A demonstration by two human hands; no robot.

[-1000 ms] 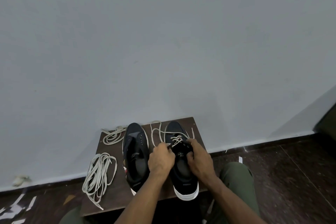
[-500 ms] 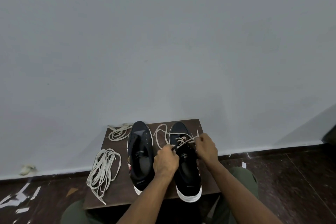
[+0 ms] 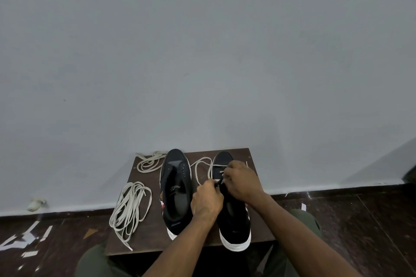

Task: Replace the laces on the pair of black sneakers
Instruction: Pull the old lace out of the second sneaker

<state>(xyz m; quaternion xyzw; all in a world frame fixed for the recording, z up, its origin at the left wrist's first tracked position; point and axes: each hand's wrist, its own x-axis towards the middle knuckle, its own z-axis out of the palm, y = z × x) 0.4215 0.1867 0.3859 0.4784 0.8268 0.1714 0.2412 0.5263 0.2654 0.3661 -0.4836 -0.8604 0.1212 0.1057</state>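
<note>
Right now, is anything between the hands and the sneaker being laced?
Nothing visible. The left hand and right hand are already on the right-side sneaker, working its lace at the eyelets. The other sneaker stands alongside; the loose laces lie apart on the board.

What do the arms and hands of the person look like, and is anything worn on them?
Both forearms are bare as far as the view shows: no sleeves, gloves, watch or bracelets. The left hand shows no ring. On the right hand there is a small pale glint on one finger, perhaps a ring, but it is too small to tell.
</note>
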